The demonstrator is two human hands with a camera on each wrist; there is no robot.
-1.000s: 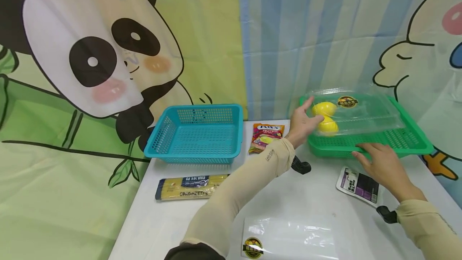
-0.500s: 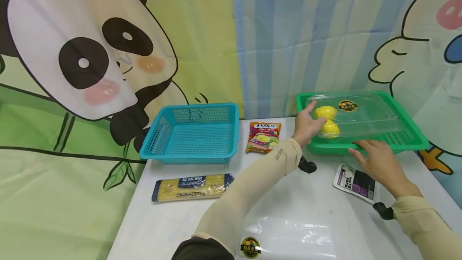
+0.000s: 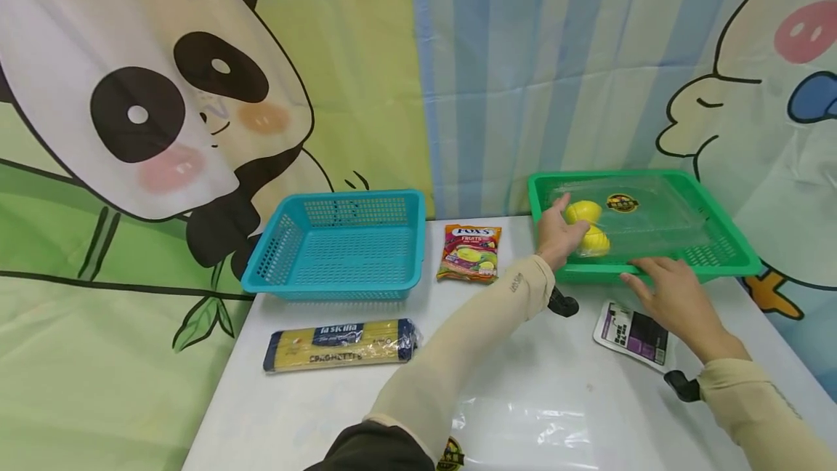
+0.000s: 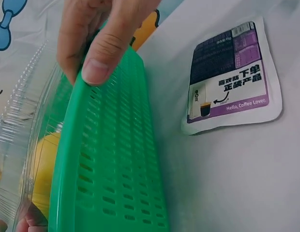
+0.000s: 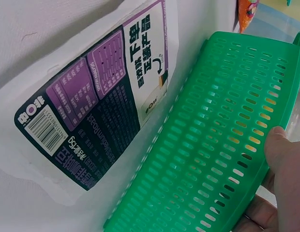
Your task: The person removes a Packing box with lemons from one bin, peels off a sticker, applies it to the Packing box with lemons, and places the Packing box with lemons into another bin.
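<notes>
A clear plastic clamshell box (image 3: 660,220) with yellow lemons (image 3: 584,212) at its left end lies inside the green basket (image 3: 726,267). At that left end my left hand (image 3: 557,237) grips the box, thumb and fingers spread along its side. My right hand (image 3: 683,304) pinches the basket's front rim; its thumb (image 4: 97,70) lies over the outer side in the left wrist view. Just in front of the basket, a white, black and purple coffee pouch (image 3: 633,335) rests on the table, its printed face showing in the right wrist view.
A blue basket (image 3: 353,289) stands at the back left. Beside it lies a FOX'S candy bag (image 3: 469,253), with a spaghetti pack (image 3: 340,345) in front. Another clear plastic piece (image 3: 530,431) lies near the front edge. A printed cloth (image 3: 497,78) hangs behind the table.
My left hand has lowered the clamshell box from above the rim down into the green basket. My right hand keeps its hold on the basket's front rim. The head view has shifted slightly.
</notes>
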